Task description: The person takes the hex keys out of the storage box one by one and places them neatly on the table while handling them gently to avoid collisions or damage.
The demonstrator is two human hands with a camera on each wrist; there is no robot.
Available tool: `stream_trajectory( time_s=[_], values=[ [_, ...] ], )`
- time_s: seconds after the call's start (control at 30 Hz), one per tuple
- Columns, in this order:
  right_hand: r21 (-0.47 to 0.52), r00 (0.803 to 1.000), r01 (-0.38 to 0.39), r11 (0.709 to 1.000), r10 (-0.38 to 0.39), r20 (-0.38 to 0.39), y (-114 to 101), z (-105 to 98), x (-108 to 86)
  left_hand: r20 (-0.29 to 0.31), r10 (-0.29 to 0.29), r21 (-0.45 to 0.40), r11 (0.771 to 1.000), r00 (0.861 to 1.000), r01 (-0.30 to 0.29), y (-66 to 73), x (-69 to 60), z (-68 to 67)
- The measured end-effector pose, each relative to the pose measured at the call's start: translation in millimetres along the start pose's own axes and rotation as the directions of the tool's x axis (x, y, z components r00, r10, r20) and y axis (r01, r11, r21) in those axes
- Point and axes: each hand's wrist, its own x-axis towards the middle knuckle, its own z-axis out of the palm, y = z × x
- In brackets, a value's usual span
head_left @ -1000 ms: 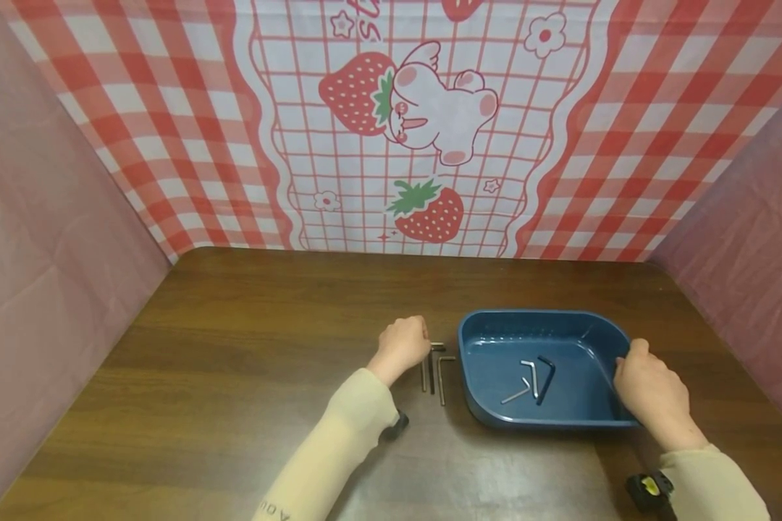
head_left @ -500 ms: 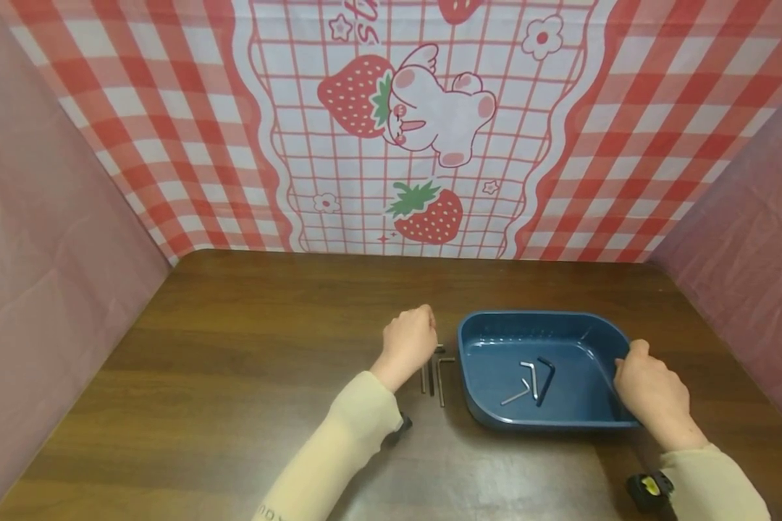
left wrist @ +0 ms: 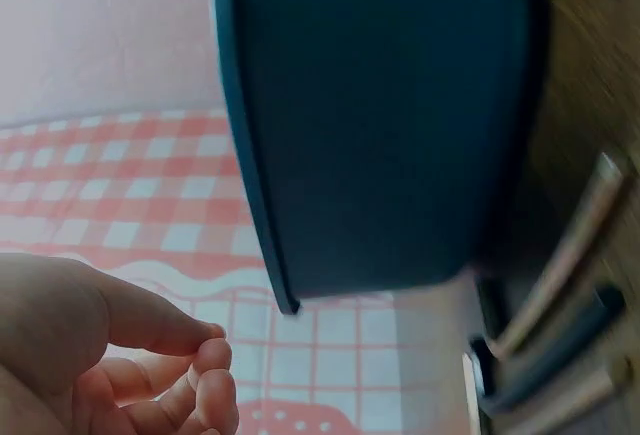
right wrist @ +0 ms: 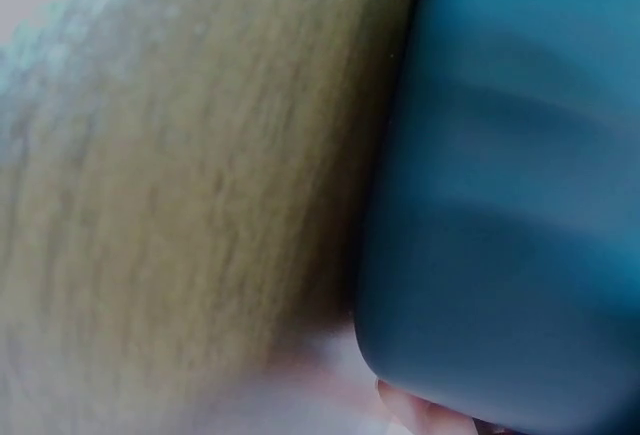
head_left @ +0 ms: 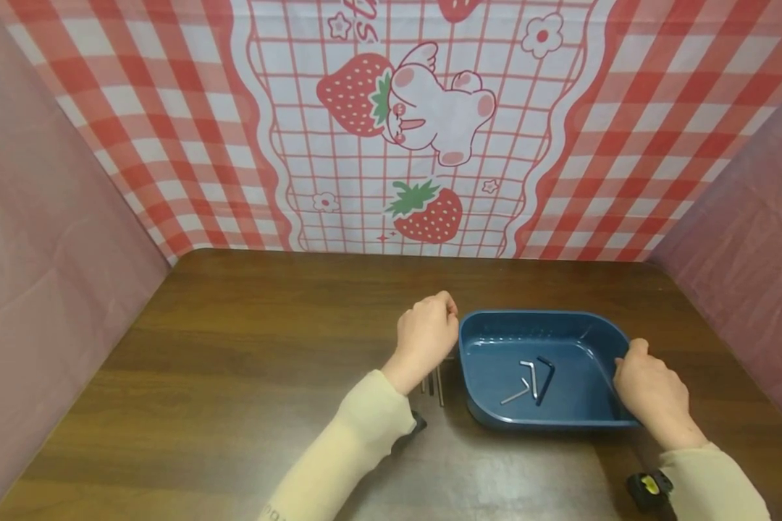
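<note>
Left hand (head_left: 428,331): thumb tip meeting index fingertip, other fingers (left wrist: 216,400) curled
Left forearm (head_left: 342,445): sleeved, slanting forward and rightward
Right hand (head_left: 654,391): fingers curled in a grip
Right forearm (head_left: 717,481): sleeved, angled leftward

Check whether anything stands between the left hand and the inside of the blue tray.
Only the left wall of the tray visibly does: the left hand is outside, beside it. The hex keys on the table lie below that hand; the right hand holds the opposite side.

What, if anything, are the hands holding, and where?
The right hand grips the blue tray at the rim of its right end. No held thing shows in the left hand.
</note>
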Motion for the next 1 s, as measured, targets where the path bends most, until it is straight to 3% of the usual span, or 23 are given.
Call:
stream_trajectory(
  time_s=[0.2,0.3,0.47,0.67,0.87,1.0],
  values=[
    [-0.001,1.0,-0.01,1.0,0.01,0.009,1,-1,-0.5,0.007,0.099,0.048,0.994,0.995,-0.099,24.8,-8.8,2.4],
    [-0.001,1.0,-0.01,1.0,0.01,0.002,2,0,-0.8,0.024,0.172,0.101,0.98,0.985,-0.174,37.7,-16.0,9.2],
    [-0.001,1.0,0.001,1.0,-0.001,-0.011,2,1,-1.2,0.111,0.252,0.179,0.946,0.961,-0.269,56.9,-25.3,22.0],
    [0.003,1.0,-0.004,1.0,0.004,-0.019,3,2,-2.7,0.24,0.237,0.253,0.921,0.941,-0.297,73.9,-29.8,35.1],
    [0.002,1.0,-0.012,1.0,0.012,-0.008,0,2,-2.7,0.348,0.175,0.247,0.93,0.921,-0.271,83.6,-29.6,46.8],
    [0.006,1.0,-0.006,1.0,0.006,-0.015,-1,1,-2.7,0.382,0.173,0.243,0.929,0.908,-0.279,85.7,-27.8,53.4]
  ],
)
